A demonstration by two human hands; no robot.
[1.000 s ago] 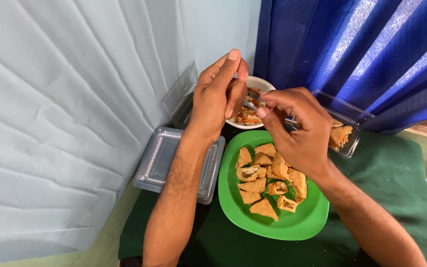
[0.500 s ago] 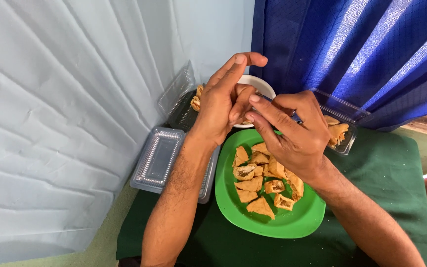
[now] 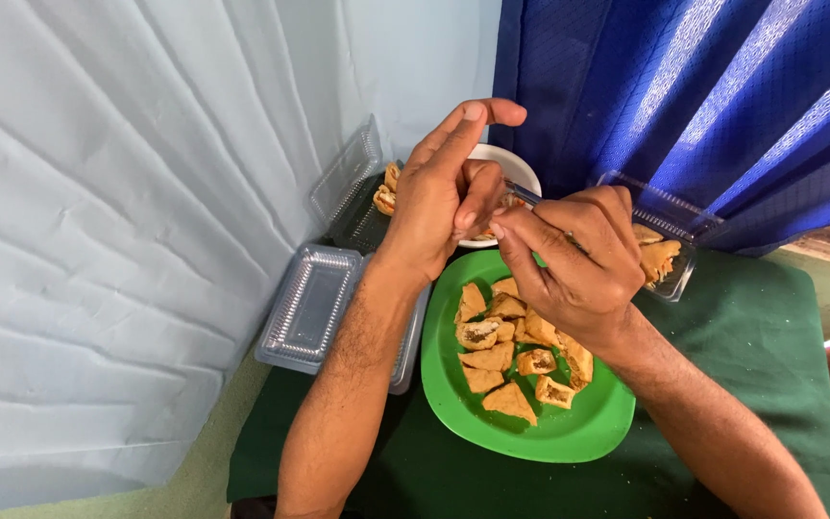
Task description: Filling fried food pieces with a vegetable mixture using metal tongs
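Note:
My left hand (image 3: 444,197) is curled over the near edge of a small white bowl (image 3: 513,161), index finger stretched out, pinching a tan fried piece (image 3: 479,234) that is mostly hidden by the fingers. My right hand (image 3: 573,264) meets it from the right and grips a thin metal utensil (image 3: 524,193), its tip hidden behind the left hand's fingers. Directly below both hands sits a green plate (image 3: 578,442) with several golden fried stuffed pieces (image 3: 492,358).
A clear plastic box (image 3: 307,306) lies left of the plate under my left forearm. An open clear box with fried pieces (image 3: 383,192) stands by the pale wall, another (image 3: 663,252) at the right by the blue curtain (image 3: 684,96). A dark green cloth (image 3: 761,384) covers the table.
My left hand has drawn back from the bowl's rim and curled its fingers toward the right hand. The right hand has slid left against it with the utensil.

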